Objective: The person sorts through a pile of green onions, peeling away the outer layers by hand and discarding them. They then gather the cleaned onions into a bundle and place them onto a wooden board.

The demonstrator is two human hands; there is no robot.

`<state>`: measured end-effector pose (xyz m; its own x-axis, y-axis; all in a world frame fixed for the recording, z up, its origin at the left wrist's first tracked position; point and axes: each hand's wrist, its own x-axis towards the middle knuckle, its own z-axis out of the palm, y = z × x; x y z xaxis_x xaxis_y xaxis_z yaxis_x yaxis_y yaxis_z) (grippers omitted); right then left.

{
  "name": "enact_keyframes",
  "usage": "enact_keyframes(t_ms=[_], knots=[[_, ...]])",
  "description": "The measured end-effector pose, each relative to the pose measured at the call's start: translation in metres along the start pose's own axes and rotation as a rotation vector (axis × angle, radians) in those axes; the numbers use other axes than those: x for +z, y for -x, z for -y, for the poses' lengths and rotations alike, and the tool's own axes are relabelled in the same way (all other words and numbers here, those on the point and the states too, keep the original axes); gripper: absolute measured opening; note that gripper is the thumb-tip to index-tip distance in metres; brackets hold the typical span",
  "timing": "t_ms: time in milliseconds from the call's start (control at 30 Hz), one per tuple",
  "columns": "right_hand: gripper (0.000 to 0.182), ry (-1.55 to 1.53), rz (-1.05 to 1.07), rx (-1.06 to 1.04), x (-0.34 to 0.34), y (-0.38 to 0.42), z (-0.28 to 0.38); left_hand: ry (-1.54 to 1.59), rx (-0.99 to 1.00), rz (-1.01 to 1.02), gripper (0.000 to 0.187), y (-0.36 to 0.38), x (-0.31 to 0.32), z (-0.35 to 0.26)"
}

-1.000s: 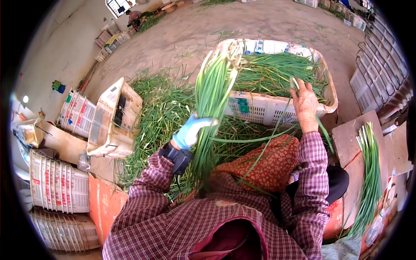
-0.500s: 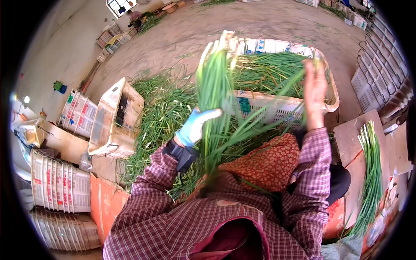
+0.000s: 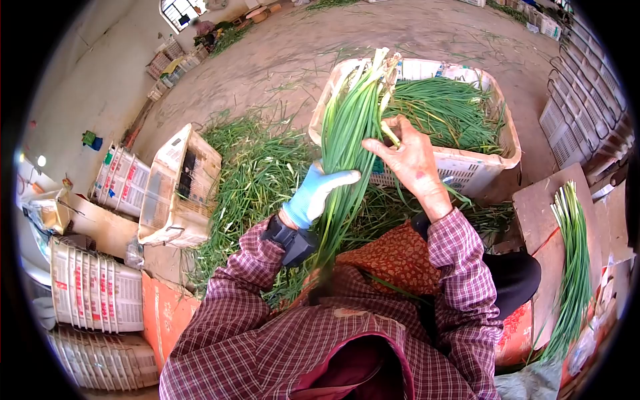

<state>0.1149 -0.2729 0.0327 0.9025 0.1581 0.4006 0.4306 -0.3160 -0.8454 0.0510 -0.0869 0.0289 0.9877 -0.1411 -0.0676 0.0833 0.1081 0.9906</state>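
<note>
Bunch of long green stalks [image 3: 353,123] is standing nearly upright in the left hand [image 3: 321,195], pale root ends up, leaf ends hanging toward the lap. Gloved left fingers are wrapping around its middle, closed, thumb lying across the front. Right hand [image 3: 415,163], bare, is hovering just beside the bunch; its thumb and index finger are pinching a pale stalk [image 3: 391,133], nearly closed.

Root ends are overlapping the left end of the white crate [image 3: 477,162] in view. Cut greens [image 3: 443,110] are lying inside that crate, between its near and far edges. Loose leaves [image 3: 250,177] are heaping on the floor at its left. Second bunch [image 3: 572,257] is lying along the right edge of the brown board [image 3: 539,213]. Red patterned cloth [image 3: 393,259] is covering part of the lap. Tilted crate [image 3: 179,190] is sitting left of the heap; stacked crates [image 3: 587,110] are standing far right.
</note>
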Motion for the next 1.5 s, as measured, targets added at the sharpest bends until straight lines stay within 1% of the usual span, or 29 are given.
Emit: enact_keyframes(t_ms=[67,133,167,200,300,333,400,467,533,600,667,733,800,833,933,1000,1033,1067,1133,1167,1200,1233,1267,1300,1333,1367,1433,1467,1500], knots=[[0.039,0.004,-0.031,-0.035,0.004,0.000,-0.006,-0.041,0.040,-0.014,0.032,-0.002,0.002,0.002],[0.035,0.072,-0.051,-0.122,0.003,-0.003,-0.012,-0.082,0.081,-0.034,0.028,-0.001,0.000,0.002],[0.029,0.033,0.028,-0.065,-0.002,-0.002,-0.012,-0.065,0.035,-0.022,0.026,-0.001,-0.002,0.000],[0.029,0.033,0.030,-0.066,-0.004,-0.002,-0.014,-0.048,-0.011,-0.009,0.024,-0.001,-0.003,0.000],[0.020,0.199,-0.085,-0.317,-0.010,-0.006,-0.031,-0.045,0.012,-0.036,0.023,-0.001,-0.010,0.002],[0.020,0.200,-0.086,-0.317,-0.016,-0.010,-0.039,-0.050,0.015,-0.036,0.023,0.000,-0.014,0.000],[0.022,0.323,-0.087,-0.394,-0.031,-0.013,-0.042,-0.060,0.021,-0.016,0.024,0.003,-0.019,-0.006],[0.020,0.423,-0.056,-0.334,-0.046,-0.014,-0.043,-0.100,0.009,0.033,0.024,0.003,-0.029,-0.008],[0.019,0.589,-0.148,-0.439,-0.063,-0.022,-0.068,-0.116,-0.018,0.022,0.023,0.005,-0.044,-0.002],[0.026,0.671,-0.219,-0.297,-0.090,-0.025,-0.072,-0.224,0.015,0.009,0.023,0.008,-0.058,0.004],[0.026,0.726,-0.259,-0.311,-0.115,-0.031,-0.089,-0.242,0.011,0.018,0.024,0.014,-0.069,0.005],[0.023,0.715,-0.306,-0.275,-0.132,-0.031,-0.101,-0.116,-0.048,0.007,0.027,0.017,-0.076,0.006],[0.023,0.755,-0.399,-0.303,-0.137,-0.029,-0.112,-0.134,-0.045,-0.028,0.025,0.023,-0.076,0.004],[0.023,0.754,-0.398,-0.306,-0.140,-0.027,-0.119,-0.101,-0.060,-0.061,0.025,0.024,-0.079,0.006],[0.022,0.787,-0.478,-0.250,-0.154,-0.020,-0.142,-0.032,-0.081,-0.097,0.025,0.024,-0.095,0.013],[0.022,0.790,-0.439,-0.046,-0.162,-0.016,-0.144,0.005,-0.090,-0.103,0.025,0.026,-0.103,0.014],[0.029,0.800,-0.282,0.179,-0.166,-0.013,-0.146,0.070,-0.072,-0.107,0.026,0.027,-0.106,0.014],[0.029,0.796,-0.281,0.176,-0.161,-0.012,-0.147,0.133,-0.053,-0.110,0.028,0.028,-0.109,0.014],[0.039,0.916,-0.040,0.119,-0.147,-0.011,-0.152,0.135,-0.070,-0.104,0.029,0.026,-0.110,0.013],[0.047,0.846,-0.046,0.043,-0.137,-0.012,-0.147,0.109,-0.100,-0.114,0.029,0.026,-0.104,0.009],[0.044,0.770,-0.069,-0.047,-0.126,-0.011,-0.117,0.084,-0.130,-0.125,0.029,0.026,-0.100,0.007],[0.038,0.683,-0.110,-0.221,-0.115,-0.012,-0.093,0.075,-0.116,-0.078,0.030,0.025,-0.098,0.009],[0.029,0.624,-0.125,-0.248,-0.102,-0.008,-0.058,0.073,-0.121,-0.076,0.030,0.024,-0.093,0.008],[0.021,0.544,-0.180,-0.321,-0.088,-0.009,-0.041,0.038,-0.097,-0.058,0.028,0.024,-0.084,0.005],[0.017,0.457,-0.194,-0.406,-0.076,-0.010,-0.020,0.004,-0.073,-0.039,0.028,0.023,-0.075,0.001],[0.017,0.365,-0.170,-0.411,-0.064,-0.012,-0.005,0.011,-0.100,-0.039,0.028,0.023,-0.067,-0.001],[0.024,0.390,-0.142,-0.406,-0.041,-0.014,0.013,-0.028,-0.105,0.019,0.028,0.020,-0.060,-0.001],[0.023,0.442,-0.094,-0.384,-0.032,-0.017,0.016,-0.065,-0.105,0.069,0.029,0.018,-0.056,-0.001],[0.021,0.476,-0.093,-0.418,-0.025,-0.020,0.016,-0.023,-0.100,0.087,0.030,0.020,-0.045,-0.006]])
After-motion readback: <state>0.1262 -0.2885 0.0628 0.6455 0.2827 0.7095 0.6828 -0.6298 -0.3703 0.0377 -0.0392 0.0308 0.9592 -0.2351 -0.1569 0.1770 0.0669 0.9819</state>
